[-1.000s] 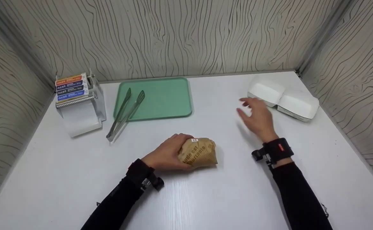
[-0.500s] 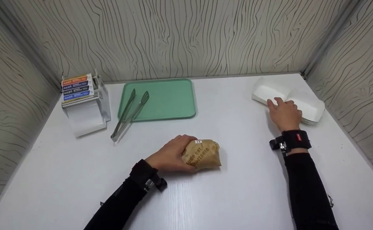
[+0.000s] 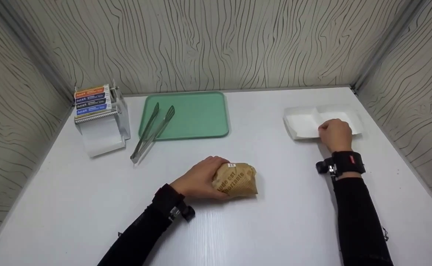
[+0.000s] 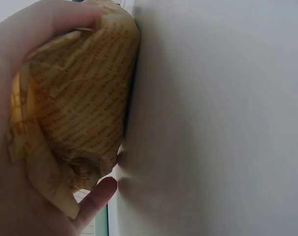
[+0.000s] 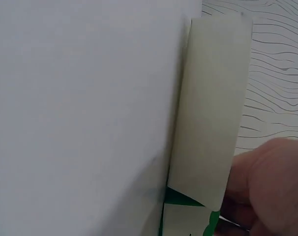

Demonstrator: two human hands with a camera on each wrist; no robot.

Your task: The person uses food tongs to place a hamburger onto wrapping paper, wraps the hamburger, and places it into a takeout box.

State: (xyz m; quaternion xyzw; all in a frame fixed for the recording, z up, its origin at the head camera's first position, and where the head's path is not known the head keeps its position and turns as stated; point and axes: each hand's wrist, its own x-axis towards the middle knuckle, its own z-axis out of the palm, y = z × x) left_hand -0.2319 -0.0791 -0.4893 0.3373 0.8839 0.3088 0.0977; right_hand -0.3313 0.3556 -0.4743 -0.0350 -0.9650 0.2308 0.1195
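Observation:
On the table in front of me sits a burger wrapped in brown printed paper (image 3: pixel 237 179), a small white label on its top. My left hand (image 3: pixel 201 179) holds it from the left, thumb on the near side and fingers round the far side. The left wrist view shows the wrapper's folded end (image 4: pixel 85 93) facing my palm. At the right, an unfolded white paper takeaway box (image 3: pixel 303 123) lies with both shallow halves up. My right hand (image 3: pixel 337 133) pinches its near wall by the middle fold; the fingertips are partly hidden. Green marks show on the box's outer side (image 5: pixel 208 113).
A green tray (image 3: pixel 195 114) stands at the back, with metal tongs (image 3: pixel 151 135) lying across its left front edge. Left of it is a white label dispenser (image 3: pixel 99 118) with coloured strips on top. Patterned walls (image 3: pixel 201 44) enclose the table's back and sides.
My right hand has reached right to the box and taken hold of its near wall. The box has turned and shifted slightly left. My left hand keeps holding the wrapped burger in place.

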